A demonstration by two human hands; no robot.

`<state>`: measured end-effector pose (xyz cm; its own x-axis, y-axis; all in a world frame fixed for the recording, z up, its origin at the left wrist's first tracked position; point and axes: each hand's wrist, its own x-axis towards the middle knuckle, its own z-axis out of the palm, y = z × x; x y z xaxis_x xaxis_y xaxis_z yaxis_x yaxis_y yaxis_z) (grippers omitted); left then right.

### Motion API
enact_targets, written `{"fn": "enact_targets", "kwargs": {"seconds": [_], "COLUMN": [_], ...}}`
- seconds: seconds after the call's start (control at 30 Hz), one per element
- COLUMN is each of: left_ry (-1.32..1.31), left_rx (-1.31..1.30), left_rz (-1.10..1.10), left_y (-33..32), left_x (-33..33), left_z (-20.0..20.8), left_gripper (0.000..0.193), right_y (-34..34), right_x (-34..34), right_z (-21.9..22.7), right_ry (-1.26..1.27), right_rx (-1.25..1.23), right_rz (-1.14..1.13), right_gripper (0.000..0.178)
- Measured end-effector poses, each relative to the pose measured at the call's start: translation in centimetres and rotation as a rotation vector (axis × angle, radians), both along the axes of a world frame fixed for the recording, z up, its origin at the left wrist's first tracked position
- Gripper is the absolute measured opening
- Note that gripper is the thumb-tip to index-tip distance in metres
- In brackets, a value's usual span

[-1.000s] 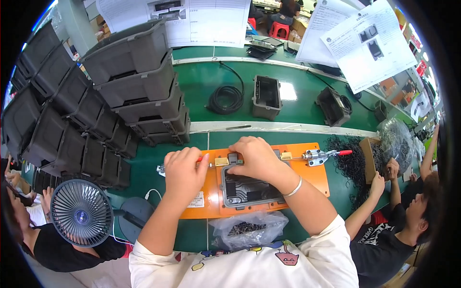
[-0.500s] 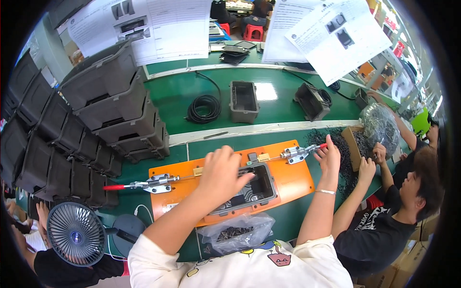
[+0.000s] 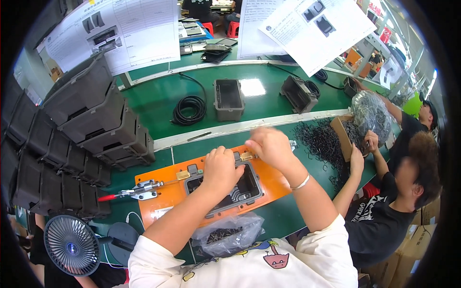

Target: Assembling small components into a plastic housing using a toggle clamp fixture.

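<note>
A dark grey plastic box point(image 3: 240, 203) lies in an orange fixture plate point(image 3: 281, 185) in front of me. My left hand point(image 3: 221, 168) is over the box's back left part, fingers bent down and thumb pointing right; its fingertips are hidden. My right hand point(image 3: 271, 146) is closed near the brass block point(image 3: 247, 156) at the plate's back right; what it pinches, if anything, does not show. On the left stands a toggle clamp point(image 3: 144, 189) with a red handle, its rod reaching another brass block point(image 3: 182, 175). My right hand and forearm hide most of the right clamp.
Grey boxes point(image 3: 91, 115) are stacked at left, above a fan point(image 3: 72, 245). A plastic bag point(image 3: 240, 228) of small dark parts lies nearest me. Beyond are a coiled cable point(image 3: 189, 110) and open boxes point(image 3: 228, 98). At right, a co-worker point(image 3: 384, 206) handles black clips point(image 3: 317, 139).
My right hand has left the right clamp's red handle and swung left and inward to the brass block. My left hand stays over the box. The view has shifted slightly.
</note>
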<state>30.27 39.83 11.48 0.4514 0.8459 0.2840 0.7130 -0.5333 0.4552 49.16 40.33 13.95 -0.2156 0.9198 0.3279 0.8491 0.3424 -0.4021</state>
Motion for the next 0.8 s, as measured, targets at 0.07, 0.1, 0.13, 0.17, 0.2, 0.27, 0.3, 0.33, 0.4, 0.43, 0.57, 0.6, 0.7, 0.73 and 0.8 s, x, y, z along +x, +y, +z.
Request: {"fn": "enact_targets", "kwargs": {"seconds": [0.07, 0.1, 0.13, 0.17, 0.2, 0.27, 0.3, 0.33, 0.4, 0.43, 0.57, 0.6, 0.7, 0.73, 0.8], "left_ry": [-0.023, -0.030, -0.030, -0.034, -0.039, -0.027, -0.018, 0.027, 0.011, 0.004, 0.045, 0.059, 0.059, 0.060, 0.127], "left_rx": [0.014, 0.028, 0.030, 0.035, 0.047, 0.059, 0.060, 0.077, 0.185, 0.189, -0.076, -0.079, -0.196, -0.202, -0.076], "left_rz": [-0.004, -0.003, -0.010, -0.015, -0.015, -0.016, -0.017, -0.053, -0.034, -0.030, 0.173, 0.177, 0.191, 0.186, 0.201], "left_y": [0.0, 0.1, 0.1, 0.1, 0.2, -0.2, -0.4, -1.1, -2.7, -3.7, -6.6, -7.0, -7.0, -6.8, -6.0], "left_x": [0.2, 0.3, 0.2, 0.1, -0.1, -0.8, -1.0, -1.7, -3.7, -4.7, -10.2, -10.9, -11.3, -11.2, -11.1], "left_z": [0.0, -0.1, -0.3, -0.5, -0.5, 0.0, 0.0, 0.7, 2.3, 2.9, 2.8, 2.6, 1.9, 1.7, 1.9], "left_gripper": [0.031, 0.030, 0.030, 0.031, 0.033, 0.035, 0.037, 0.044, 0.047, 0.049, 0.046, 0.049, 0.045, 0.045, 0.037], "right_y": [-0.3, -0.2, -0.1, 0.0, 0.2, 0.7, 1.0, 1.0, -0.1, -1.2, -6.4, -7.5, -8.9, -8.7, -7.8], "right_x": [-0.3, 0.0, 0.3, 0.5, 0.8, 1.5, 2.4, 3.4, 5.4, 7.6, 5.7, 3.6, -2.8, -2.9, -3.0], "right_z": [-0.2, -0.2, -0.2, -0.2, 0.2, 1.0, 1.0, 1.1, 1.7, 1.1, -1.4, -2.2, -2.2, -2.1, -1.4], "right_ry": [-0.238, -0.239, -0.211, -0.183, -0.185, 0.050, 0.163, 0.280, 0.752, 0.557, 0.742, 0.697, 0.268, 0.268, 0.105], "right_rx": [0.148, 0.147, 0.148, 0.151, 0.160, 0.196, 0.378, 0.494, 0.517, 0.697, 0.410, 0.085, -0.046, -0.052, -0.093], "right_rz": [-0.069, -0.076, -0.026, 0.024, 0.021, 0.048, 0.039, -0.091, -0.524, -0.796, -0.445, -0.363, -0.213, -0.219, -0.225], "right_gripper": [0.028, 0.028, 0.026, 0.024, 0.024, 0.021, 0.019, 0.020, 0.035, 0.043, 0.026, 0.018, 0.031, 0.031, 0.029]}}
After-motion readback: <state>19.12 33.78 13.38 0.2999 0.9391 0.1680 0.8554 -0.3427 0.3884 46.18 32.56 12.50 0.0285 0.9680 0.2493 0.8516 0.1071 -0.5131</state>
